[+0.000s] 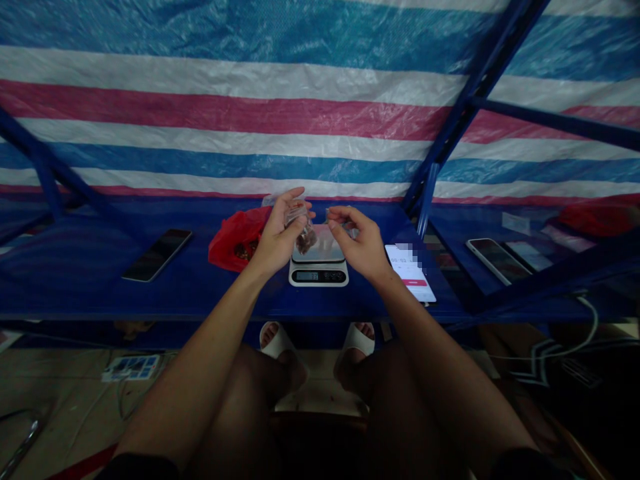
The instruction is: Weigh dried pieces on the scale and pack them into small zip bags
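My left hand (pixel 280 233) is closed around a small clear plastic bag (pixel 306 239) with brownish pieces in it, held above a white digital kitchen scale (pixel 319 275). The scale's display is lit. To the right of that bag, my right hand (pixel 357 237) has thumb and fingers pinched together near the far edge of the scale. A bit of clear plastic shows at its fingertips, too small to make out. Left of the scale lies an open red plastic bag (pixel 225 241) with reddish-brown pieces inside, partly behind my left hand.
A dark phone (pixel 157 255) lies on the left of the blue shelf (pixel 200 297). A lit phone (pixel 413 277) lies right of the scale. Blue metal posts (pixel 440 147) and a striped tarp (pixel 250 120) bound the space. Further right are another phone (pixel 497 260) and a red bag (pixel 600 217).
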`<state>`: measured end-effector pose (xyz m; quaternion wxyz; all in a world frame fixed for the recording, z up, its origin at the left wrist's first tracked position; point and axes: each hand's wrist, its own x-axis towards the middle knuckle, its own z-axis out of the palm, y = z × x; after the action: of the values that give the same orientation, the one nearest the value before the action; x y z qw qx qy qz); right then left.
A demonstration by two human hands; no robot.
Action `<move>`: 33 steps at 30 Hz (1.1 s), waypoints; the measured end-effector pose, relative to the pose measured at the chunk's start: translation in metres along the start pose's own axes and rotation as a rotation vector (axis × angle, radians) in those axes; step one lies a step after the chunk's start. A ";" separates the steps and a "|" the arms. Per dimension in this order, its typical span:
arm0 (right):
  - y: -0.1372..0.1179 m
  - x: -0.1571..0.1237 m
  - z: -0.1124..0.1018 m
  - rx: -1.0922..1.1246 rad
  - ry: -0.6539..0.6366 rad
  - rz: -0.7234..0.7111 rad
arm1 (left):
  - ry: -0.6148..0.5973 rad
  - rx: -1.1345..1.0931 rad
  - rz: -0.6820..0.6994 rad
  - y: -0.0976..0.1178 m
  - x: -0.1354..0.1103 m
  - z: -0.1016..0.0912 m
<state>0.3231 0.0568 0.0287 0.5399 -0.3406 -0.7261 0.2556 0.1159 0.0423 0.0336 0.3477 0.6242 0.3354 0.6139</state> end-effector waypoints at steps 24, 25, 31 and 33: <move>-0.017 -0.004 0.013 0.479 -0.164 0.304 | 0.088 -0.021 -0.145 0.013 -0.009 0.001; -0.019 -0.003 0.012 0.457 -0.116 0.284 | 0.076 -0.014 -0.151 0.014 -0.010 0.000; -0.022 0.001 0.006 0.339 0.027 0.180 | -0.071 0.036 -0.186 0.024 -0.012 0.004; -0.020 0.002 0.004 0.325 0.033 0.179 | -0.040 0.020 -0.182 0.025 -0.011 0.005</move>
<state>0.3145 0.0453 0.0440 0.5746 -0.3163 -0.6330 0.4112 0.1209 0.0190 0.0490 0.4024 0.6067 0.3898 0.5639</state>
